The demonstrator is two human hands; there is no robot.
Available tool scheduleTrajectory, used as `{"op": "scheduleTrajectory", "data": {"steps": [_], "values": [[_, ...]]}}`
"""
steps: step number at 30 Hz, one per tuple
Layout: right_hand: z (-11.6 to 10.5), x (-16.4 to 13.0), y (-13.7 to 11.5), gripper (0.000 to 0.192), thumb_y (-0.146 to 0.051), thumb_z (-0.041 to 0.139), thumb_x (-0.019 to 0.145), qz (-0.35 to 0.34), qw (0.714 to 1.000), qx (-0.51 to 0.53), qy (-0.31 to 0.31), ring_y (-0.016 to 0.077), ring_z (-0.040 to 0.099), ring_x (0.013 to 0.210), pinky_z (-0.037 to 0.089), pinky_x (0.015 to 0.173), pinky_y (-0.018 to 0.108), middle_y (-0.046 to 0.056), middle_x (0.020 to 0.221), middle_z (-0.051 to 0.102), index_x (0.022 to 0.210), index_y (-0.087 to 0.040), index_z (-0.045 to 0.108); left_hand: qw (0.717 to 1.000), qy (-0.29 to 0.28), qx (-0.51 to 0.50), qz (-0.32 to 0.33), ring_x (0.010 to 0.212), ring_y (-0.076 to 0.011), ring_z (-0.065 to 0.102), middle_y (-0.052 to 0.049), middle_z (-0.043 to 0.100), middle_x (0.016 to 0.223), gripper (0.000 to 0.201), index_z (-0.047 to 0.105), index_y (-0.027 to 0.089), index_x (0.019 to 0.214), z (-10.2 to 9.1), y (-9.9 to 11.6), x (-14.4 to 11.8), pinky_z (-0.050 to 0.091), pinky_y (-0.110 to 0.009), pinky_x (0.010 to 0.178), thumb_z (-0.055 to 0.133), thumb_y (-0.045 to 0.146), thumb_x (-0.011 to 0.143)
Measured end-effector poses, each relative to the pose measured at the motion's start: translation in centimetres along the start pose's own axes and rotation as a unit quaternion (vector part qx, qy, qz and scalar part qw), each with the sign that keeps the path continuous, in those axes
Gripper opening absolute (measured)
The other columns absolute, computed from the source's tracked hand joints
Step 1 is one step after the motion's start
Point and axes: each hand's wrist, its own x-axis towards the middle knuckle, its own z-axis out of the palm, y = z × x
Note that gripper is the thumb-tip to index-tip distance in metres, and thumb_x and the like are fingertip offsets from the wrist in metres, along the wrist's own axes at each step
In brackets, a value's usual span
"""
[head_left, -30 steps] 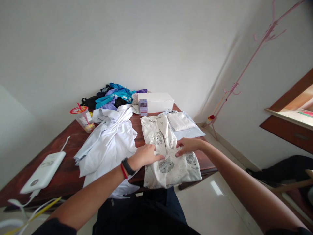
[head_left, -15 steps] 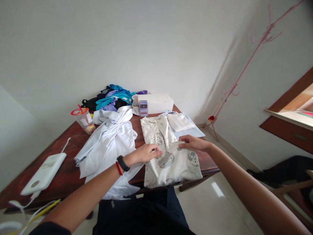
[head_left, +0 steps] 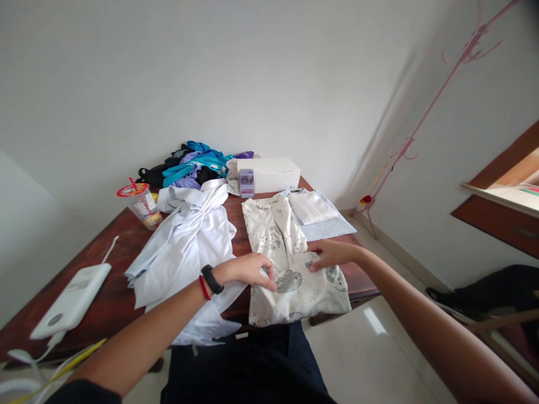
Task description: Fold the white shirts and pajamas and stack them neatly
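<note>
A cream shirt [head_left: 278, 306] with grey cartoon cat faces lies partly folded at the table's front edge, its lower part turned up over the rest. My left hand [head_left: 252, 270] is over its left side, the fingers curved and apart from the thumb, with no cloth between them. On the shirt's right side rests my right hand [head_left: 334, 253], thumb and fingers spread on the fabric near the fold. A rumpled white shirt [head_left: 191, 247] lies to the left, partly under my left forearm. Behind my right hand is a folded white garment [head_left: 312, 207] on a light blue one [head_left: 326, 229].
A white box [head_left: 269, 175] and a heap of clothes [head_left: 197, 165] stand against the wall. At the left are a plastic cup [head_left: 144, 207] with a straw and a white power bank [head_left: 71, 300] with its cable. A pink coat rack [head_left: 438, 92] rises at the right.
Both hands have loosened on the cream shirt, and their fingers have spread. My right hand has shifted slightly down. The turned-up part lies a little flatter.
</note>
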Motion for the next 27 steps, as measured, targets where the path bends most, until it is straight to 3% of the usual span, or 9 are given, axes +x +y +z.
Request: {"op": "scheduleTrajectory", "data": {"steps": [3, 6, 9, 12, 19, 21, 23, 25, 27], "values": [[0.5, 0.8, -0.5, 0.051, -0.049, 0.083, 0.073, 0.032, 0.997, -0.074, 0.019, 0.0296, 0.07, 0.095, 0.051, 0.079, 0.032, 0.009, 0.109, 0.076, 0.113, -0.018, 0.075, 0.995, 0.022, 0.073, -0.067, 0.092, -0.0311, 0.068, -0.008, 0.076, 0.101, 0.056, 0.077, 0.023, 0.099, 0.1, 0.8, -0.1, 0.045, -0.032, 0.072, 0.081, 0.068, 0.066], [1.0, 1.2, -1.1, 0.051, -0.044, 0.081, 0.075, 0.054, 0.991, -0.115, 0.041, 0.0333, 0.07, 0.102, 0.052, 0.085, 0.036, 0.012, 0.116, 0.076, 0.119, -0.019, 0.074, 0.99, 0.014, 0.11, -0.089, 0.081, -0.0286, 0.066, -0.006, 0.073, 0.087, 0.046, 0.076, 0.023, 0.088, 0.2, 1.1, 0.0, 0.043, -0.031, 0.067, 0.082, 0.063, 0.066], [1.0, 0.5, -2.1, 0.042, -0.04, 0.072, 0.084, 0.021, 0.993, -0.11, 0.045, 0.0331, 0.069, 0.109, 0.052, 0.092, 0.037, 0.011, 0.12, 0.075, 0.121, -0.021, 0.074, 0.998, 0.015, 0.063, -0.015, 0.074, -0.0212, 0.06, -0.002, 0.067, 0.078, 0.029, 0.069, 0.022, 0.079, 0.2, 0.5, 0.2, 0.04, -0.029, 0.065, 0.082, 0.046, 0.072], [0.6, -0.8, -3.1, 0.039, -0.043, 0.064, 0.091, -0.041, 0.996, -0.051, 0.054, 0.0302, 0.069, 0.113, 0.05, 0.096, 0.036, 0.009, 0.122, 0.076, 0.122, -0.021, 0.073, 0.998, 0.031, 0.007, 0.055, 0.07, -0.0159, 0.053, 0.002, 0.058, 0.073, 0.029, 0.057, 0.02, 0.074, -0.1, -0.1, 0.0, 0.035, -0.027, 0.063, 0.08, 0.038, 0.075], [-0.5, -2.9, -3.5, 0.037, -0.05, 0.056, 0.098, -0.089, 0.989, -0.018, 0.12, 0.0224, 0.066, 0.087, 0.048, 0.078, 0.031, 0.007, 0.098, 0.075, 0.101, -0.016, 0.071, 0.981, 0.031, -0.138, 0.131, 0.064, -0.0097, 0.037, 0.006, 0.04, 0.068, 0.044, 0.039, 0.019, 0.068, -1.2, -0.7, -0.9, 0.029, -0.024, 0.061, 0.076, 0.041, 0.082], [-0.6, -2.6, -3.2, 0.034, -0.047, 0.054, 0.099, -0.079, 0.989, -0.027, 0.119, 0.0201, 0.063, 0.08, 0.046, 0.072, 0.03, 0.006, 0.091, 0.073, 0.098, -0.016, 0.069, 0.971, 0.043, -0.2, 0.126, 0.072, -0.0118, 0.048, 0.004, 0.047, 0.073, 0.045, 0.039, 0.02, 0.071, -1.5, -1.0, -0.8, 0.036, -0.024, 0.067, 0.077, 0.043, 0.081], [-0.3, -2.0, -3.0, 0.033, -0.045, 0.053, 0.099, -0.068, 0.992, -0.032, 0.104, 0.0193, 0.062, 0.076, 0.044, 0.069, 0.029, 0.005, 0.086, 0.071, 0.096, -0.017, 0.069, 0.964, 0.036, -0.241, 0.102, 0.092, -0.0183, 0.06, 0.0, 0.059, 0.088, 0.041, 0.048, 0.019, 0.082, -1.6, -1.4, -0.5, 0.044, -0.027, 0.08, 0.081, 0.044, 0.078], [0.1, -1.2, -2.8, 0.03, -0.042, 0.053, 0.098, -0.065, 0.994, -0.037, 0.084, 0.0201, 0.062, 0.076, 0.044, 0.069, 0.029, 0.005, 0.086, 0.072, 0.097, -0.017, 0.07, 0.971, 0.004, -0.231, 0.065, 0.115, -0.0259, 0.061, -0.007, 0.065, 0.112, 0.05, 0.057, 0.019, 0.107, -1.5, -1.6, -0.1, 0.046, -0.034, 0.095, 0.085, 0.044, 0.074], [0.7, -0.2, -2.6, 0.029, -0.039, 0.053, 0.097, -0.07, 0.994, -0.044, 0.067, 0.0218, 0.065, 0.081, 0.046, 0.072, 0.029, 0.006, 0.092, 0.074, 0.1, -0.017, 0.071, 0.981, -0.013, -0.186, 0.047, 0.13, -0.0298, 0.056, -0.011, 0.062, 0.132, 0.068, 0.055, 0.021, 0.129, -1.0, -1.5, 0.3, 0.044, -0.037, 0.104, 0.087, 0.046, 0.074]]}}
